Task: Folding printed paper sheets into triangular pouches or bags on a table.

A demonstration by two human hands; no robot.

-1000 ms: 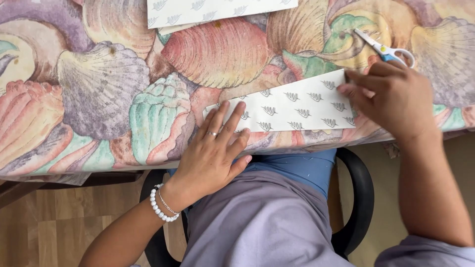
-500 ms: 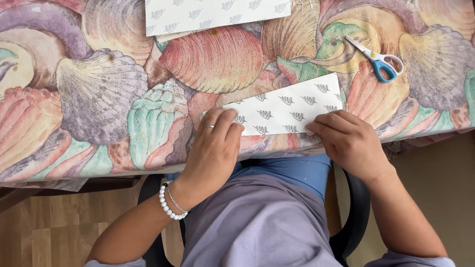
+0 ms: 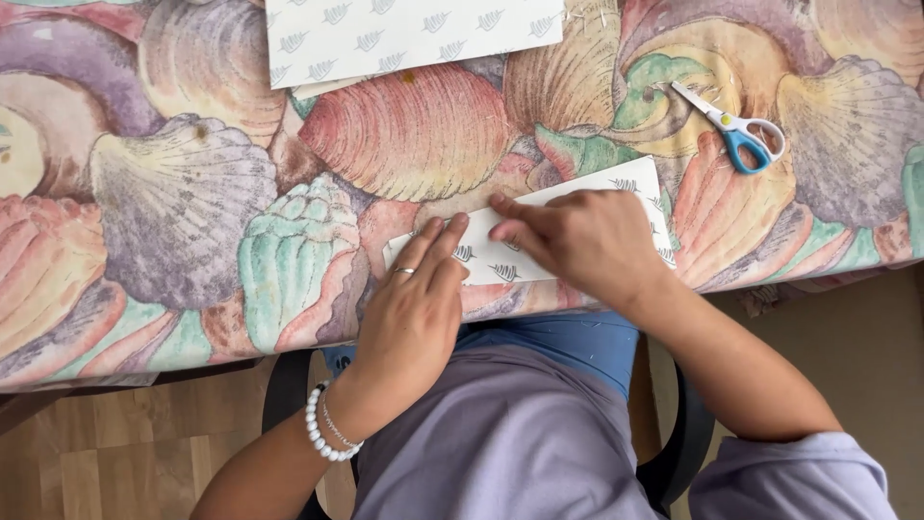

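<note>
The strip [image 3: 539, 236] of white paper with small leaf marks lies on the counter [image 3: 183, 221], at its near edge, in front of the person. The left hand [image 3: 414, 308] rests flat on the left end of the strip, fingers stretched and together; its grip is open and closes on nothing, it only presses down. The right hand [image 3: 577, 241] lies over the middle and right part of the strip, the fingers pointing left and pushing on the paper; this grip is also flat and holds nothing.

To do this step well, I think the left hand should keep the end fixed while the right one slides with even pressure along the strip, so the paper stays straight and does not slip over the edge.

The scissors [image 3: 736, 130] lie far right, well apart. A bigger sheet [image 3: 414, 34] lies at the far side.
</note>
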